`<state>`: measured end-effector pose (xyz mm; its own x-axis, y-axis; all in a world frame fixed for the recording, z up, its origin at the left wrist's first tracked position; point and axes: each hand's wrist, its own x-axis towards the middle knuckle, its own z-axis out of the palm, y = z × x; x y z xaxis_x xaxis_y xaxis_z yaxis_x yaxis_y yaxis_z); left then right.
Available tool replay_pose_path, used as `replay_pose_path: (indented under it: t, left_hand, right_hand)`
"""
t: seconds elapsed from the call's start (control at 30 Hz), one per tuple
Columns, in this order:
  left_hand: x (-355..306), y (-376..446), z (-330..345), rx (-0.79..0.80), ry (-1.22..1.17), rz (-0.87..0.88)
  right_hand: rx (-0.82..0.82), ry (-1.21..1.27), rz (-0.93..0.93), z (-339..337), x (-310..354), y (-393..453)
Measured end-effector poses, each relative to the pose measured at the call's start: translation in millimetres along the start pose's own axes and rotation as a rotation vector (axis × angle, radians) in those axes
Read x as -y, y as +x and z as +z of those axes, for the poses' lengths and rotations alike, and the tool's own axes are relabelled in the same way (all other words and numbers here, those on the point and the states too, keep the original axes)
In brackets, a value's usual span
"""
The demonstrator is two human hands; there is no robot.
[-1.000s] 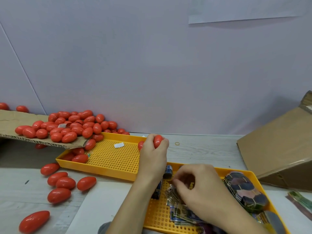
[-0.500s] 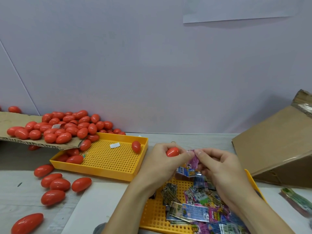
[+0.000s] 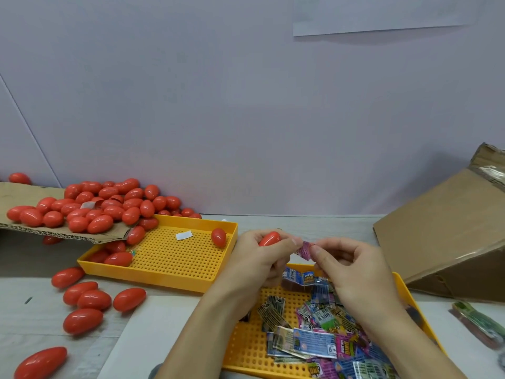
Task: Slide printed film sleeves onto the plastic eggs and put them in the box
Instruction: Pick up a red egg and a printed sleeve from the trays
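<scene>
Opening sleeve (image 3: 305, 249) w/ both hands over near tray's (image 3: 400, 285) far edge | L hand (image 3: 262, 255) curled round egg (image 3: 270, 238), thumb pinching sleeve | R hand (image 3: 352, 266) pinches other side, prob. to spread mouth for egg | loose sleeves (image 3: 314, 340) in tray read "DINO", "6+" | box (image 3: 437, 233) at worktop's R edge

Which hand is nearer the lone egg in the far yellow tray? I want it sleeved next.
Left. The left hand is just right of that egg; the right hand is farther right, pinching a sleeve.
</scene>
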<state>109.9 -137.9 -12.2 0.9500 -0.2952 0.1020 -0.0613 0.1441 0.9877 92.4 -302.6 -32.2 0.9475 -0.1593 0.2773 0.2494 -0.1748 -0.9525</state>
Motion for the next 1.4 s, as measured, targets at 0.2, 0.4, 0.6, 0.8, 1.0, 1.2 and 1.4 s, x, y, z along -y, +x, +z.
replay_pose_path:
  t: [0.2, 0.4, 0.6, 0.8, 1.0, 1.2, 1.4]
  left_hand:
    - [-0.4, -3.0, 1.0, 0.123, 0.104, -0.082]
    - [2.6, -2.9, 1.9, 0.073, 0.233, -0.08]
    - [0.9, -4.5, 3.4, 0.115, 0.218, -0.017]
    - [1.3, -4.3, 6.2, 0.09, 0.244, -0.009]
    - [6.2, -1.1, 4.9, -0.016, 0.378, 0.04]
    - [3.0, -2.8, 7.3, -0.015, 0.459, 0.088]
    - [2.8, -3.2, 8.8, -0.035, 0.483, 0.118]
  right_hand:
    - [-0.145, -0.076, -0.084, 1.3, -0.9, 0.0]
    - [-0.068, 0.007, -0.038, 0.3, 4.1, -0.6]
    - [-0.058, 0.102, 0.01, -1.2, 2.2, 0.4]
    - [-0.056, 0.165, 0.028, 0.5, 2.4, 0.5]
    - [0.012, 0.155, -0.008, 1.3, 6.3, -1.9]
    - [0.04, 0.13, -0.01, 1.9, 8.6, -2.9]
    - [-0.005, 0.107, 0.088, 1.5, 4.4, 0.0]
